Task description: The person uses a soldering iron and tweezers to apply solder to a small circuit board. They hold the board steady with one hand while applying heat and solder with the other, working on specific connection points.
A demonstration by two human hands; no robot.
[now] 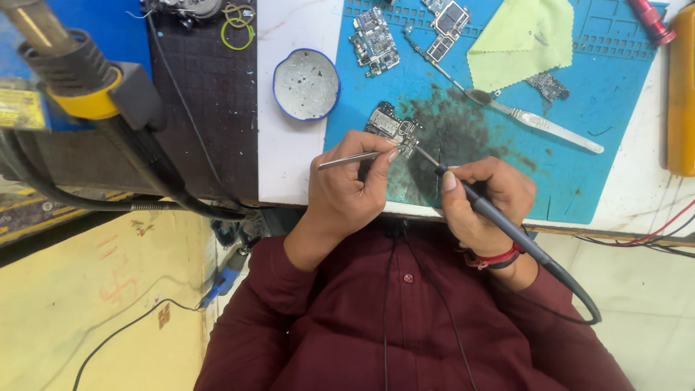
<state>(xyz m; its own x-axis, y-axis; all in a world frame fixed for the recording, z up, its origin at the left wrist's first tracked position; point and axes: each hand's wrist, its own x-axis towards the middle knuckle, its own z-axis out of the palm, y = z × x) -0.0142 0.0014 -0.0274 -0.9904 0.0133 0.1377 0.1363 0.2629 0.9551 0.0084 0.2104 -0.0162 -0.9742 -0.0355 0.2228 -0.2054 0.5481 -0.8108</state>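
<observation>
Left hand (347,190) pinching thin metal tweezers (355,158), right hand (483,201) gripping grey corded soldering iron (499,219), tips meeting on small green circuit board (392,127) lying on stained blue mat (579,145); rework looking mid-way, unfinished.

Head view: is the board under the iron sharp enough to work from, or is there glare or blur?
Head view: even light, no glare on the blue mat; the circuit board is sharp but small; the hot-air nozzle at top left is soft and stretched by the wide lens.
</observation>
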